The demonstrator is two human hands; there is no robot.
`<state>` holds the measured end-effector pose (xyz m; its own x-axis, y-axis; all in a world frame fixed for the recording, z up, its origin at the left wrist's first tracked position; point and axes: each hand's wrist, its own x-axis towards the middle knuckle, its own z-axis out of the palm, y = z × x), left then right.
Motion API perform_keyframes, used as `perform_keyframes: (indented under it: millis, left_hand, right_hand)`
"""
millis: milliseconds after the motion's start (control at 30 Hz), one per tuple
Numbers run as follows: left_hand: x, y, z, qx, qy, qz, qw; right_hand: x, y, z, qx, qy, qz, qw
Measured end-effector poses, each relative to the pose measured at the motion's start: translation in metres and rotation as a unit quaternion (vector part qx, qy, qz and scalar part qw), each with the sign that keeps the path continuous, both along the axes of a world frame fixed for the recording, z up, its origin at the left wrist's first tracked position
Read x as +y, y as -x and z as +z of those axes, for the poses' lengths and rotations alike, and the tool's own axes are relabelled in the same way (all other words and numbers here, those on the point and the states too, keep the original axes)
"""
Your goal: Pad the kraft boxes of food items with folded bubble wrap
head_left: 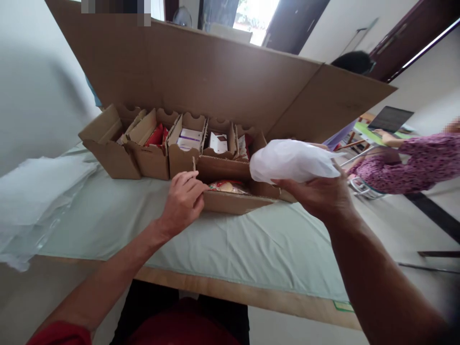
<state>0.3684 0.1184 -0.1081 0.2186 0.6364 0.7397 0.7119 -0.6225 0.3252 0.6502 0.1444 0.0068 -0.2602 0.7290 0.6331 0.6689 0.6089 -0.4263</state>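
Note:
My right hand (318, 194) is closed around a white plastic-wrapped bundle (293, 160), held just above the right end of a long brown cardboard box (111, 158). My left hand (184, 201) rests with curled fingers on the front wall of a low tray section (233, 202) of the box, pinching its edge beside a packet (228, 186) lying in it. The box is split into several compartments holding a red packet (156, 136), a white and purple carton (189, 139) and a white item (218, 143). Its big lid (201, 72) stands open behind.
The box sits on a pale green tablecloth (215, 249) over a wooden table edge (251, 297). Clear plastic sheeting (32, 201) lies at the left. At the right, another person in a patterned purple sleeve (413, 165) sits near a laptop (390, 120).

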Motion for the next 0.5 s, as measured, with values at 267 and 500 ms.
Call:
perform_keyframes:
  millis: [267,500]
  left_hand:
    - [0.0,0.008,-0.003,-0.006,-0.035,-0.036,0.999]
    - [0.003,0.011,-0.003,-0.006,-0.023,-0.046,0.999]
  right_hand:
    - [0.042,0.068,-0.023,-0.145,0.079,0.143,0.976]
    - [0.066,0.089,-0.037,-0.411,0.005,0.165,0.896]
